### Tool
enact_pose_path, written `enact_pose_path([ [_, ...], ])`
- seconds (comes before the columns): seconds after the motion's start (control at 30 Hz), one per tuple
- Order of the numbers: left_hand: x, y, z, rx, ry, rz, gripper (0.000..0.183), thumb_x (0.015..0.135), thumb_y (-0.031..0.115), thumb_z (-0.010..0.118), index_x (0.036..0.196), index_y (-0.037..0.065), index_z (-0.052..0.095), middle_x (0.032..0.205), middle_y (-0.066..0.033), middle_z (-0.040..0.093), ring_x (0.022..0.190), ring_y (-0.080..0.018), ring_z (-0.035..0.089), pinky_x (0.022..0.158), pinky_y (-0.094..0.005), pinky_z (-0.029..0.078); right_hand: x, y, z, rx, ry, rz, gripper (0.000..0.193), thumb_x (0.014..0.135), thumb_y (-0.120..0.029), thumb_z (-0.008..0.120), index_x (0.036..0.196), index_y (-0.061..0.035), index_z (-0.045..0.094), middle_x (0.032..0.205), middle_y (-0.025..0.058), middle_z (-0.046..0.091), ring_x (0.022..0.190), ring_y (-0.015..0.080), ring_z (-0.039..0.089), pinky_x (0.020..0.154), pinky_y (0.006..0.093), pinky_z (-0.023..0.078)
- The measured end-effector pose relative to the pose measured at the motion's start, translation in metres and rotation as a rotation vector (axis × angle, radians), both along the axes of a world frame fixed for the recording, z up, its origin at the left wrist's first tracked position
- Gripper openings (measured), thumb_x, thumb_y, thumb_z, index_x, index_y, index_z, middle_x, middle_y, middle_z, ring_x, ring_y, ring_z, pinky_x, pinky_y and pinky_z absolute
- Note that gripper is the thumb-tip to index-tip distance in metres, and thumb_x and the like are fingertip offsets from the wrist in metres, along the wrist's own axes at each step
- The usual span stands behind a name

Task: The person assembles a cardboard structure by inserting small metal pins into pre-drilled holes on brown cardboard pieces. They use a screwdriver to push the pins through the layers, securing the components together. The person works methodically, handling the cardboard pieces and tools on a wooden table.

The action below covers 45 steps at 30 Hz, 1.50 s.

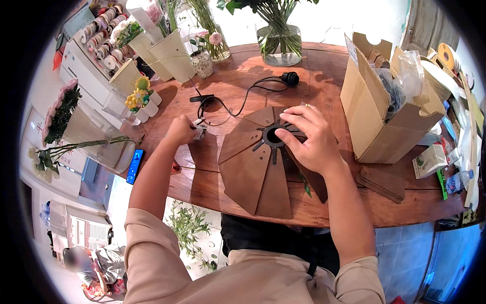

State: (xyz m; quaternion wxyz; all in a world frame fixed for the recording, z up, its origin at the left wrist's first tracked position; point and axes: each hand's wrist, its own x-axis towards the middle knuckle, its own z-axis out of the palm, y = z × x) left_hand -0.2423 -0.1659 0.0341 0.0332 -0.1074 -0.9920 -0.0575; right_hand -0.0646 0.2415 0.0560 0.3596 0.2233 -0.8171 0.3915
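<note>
Wooden table (pixel 324 71) bore fanned brown panels (pixel 248 167) around black ring (pixel 267 136) | right hand (pixel 311 137) was open, fingers parted over ring | left hand (pixel 179 130) curled at small clear packet (pixel 200 135), grip unclear | cardboard box (pixel 367 109) stood right of panels

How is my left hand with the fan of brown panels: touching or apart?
Apart. The head view shows wooden table between the left hand and the fan of brown panels.

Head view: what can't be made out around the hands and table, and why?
In the head view:
Item at the left hand: too small to identify.
Fanned brown panels: part hidden behind the right hand.
Cardboard box: lower contents hidden by its walls.
Stems in the top-centre vase: cut off by upper edge.
</note>
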Motion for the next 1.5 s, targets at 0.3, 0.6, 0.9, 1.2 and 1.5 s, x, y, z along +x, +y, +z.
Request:
enact_pose_path([
  [0.3,0.011,-0.007,0.010,-0.029,-0.023,0.066,0.025,0.083,0.016,0.077,0.095,-0.006,0.077,0.096,-0.0328,0.072,0.095,-0.0468,0.072,0.086,-0.0510,0.057,0.000,-0.003,0.000,-0.012,-0.018,0.008,0.036,0.091,-0.032,0.083,0.105,0.0002,0.079,0.109,0.0114,0.073,0.103,0.0322,0.069,0.091,0.0437,0.055],
  [0.6,0.139,0.067,0.037,1.414,-0.008,0.025,0.010,0.096,0.013,0.077,0.094,0.003,0.073,0.081,0.0012,0.066,0.071,-0.0099,0.059,0.064,-0.0269,0.045,0.020,-0.028,0.012,-0.087,0.039,0.134,0.026,0.079,-0.010,0.088,0.104,-0.0063,0.080,0.102,0.0068,0.072,0.095,0.0278,0.068,0.083,0.0393,0.057],
  [0.9,0.198,0.191,0.026,2.212,-0.839,-0.193,0.010,0.102,0.016,0.073,0.100,0.007,0.068,0.080,0.0065,0.054,0.070,-0.0045,0.046,0.066,-0.0248,0.041,0.024,-0.043,0.007,-0.386,-0.129,0.336,0.019,0.085,0.004,0.084,0.103,-0.0001,0.081,0.098,0.0061,0.072,0.088,0.0162,0.069,0.077,0.0282,0.055],
  [1.2,0.207,0.150,0.046,1.930,-0.651,-0.073,0.043,0.108,0.024,0.061,0.139,-0.005,0.062,0.084,0.0070,0.046,0.070,-0.0045,0.040,0.059,-0.0210,0.033,0.021,-0.028,0.016,-0.063,-0.206,0.218,0.013,0.085,0.004,0.081,0.095,0.0007,0.074,0.098,0.0115,0.071,0.091,0.0256,0.069,0.079,0.0353,0.056],
  [1.5,0.233,0.136,0.025,1.245,0.167,-0.183,0.012,0.094,0.002,0.075,0.105,0.000,0.071,0.080,-0.0024,0.064,0.066,-0.0094,0.057,0.059,-0.0256,0.045,0.016,-0.035,0.007,0.234,-0.173,0.167,0.013,0.083,-0.005,0.082,0.095,-0.0060,0.076,0.110,0.0011,0.072,0.114,0.0252,0.063,0.103,0.0409,0.042],
])
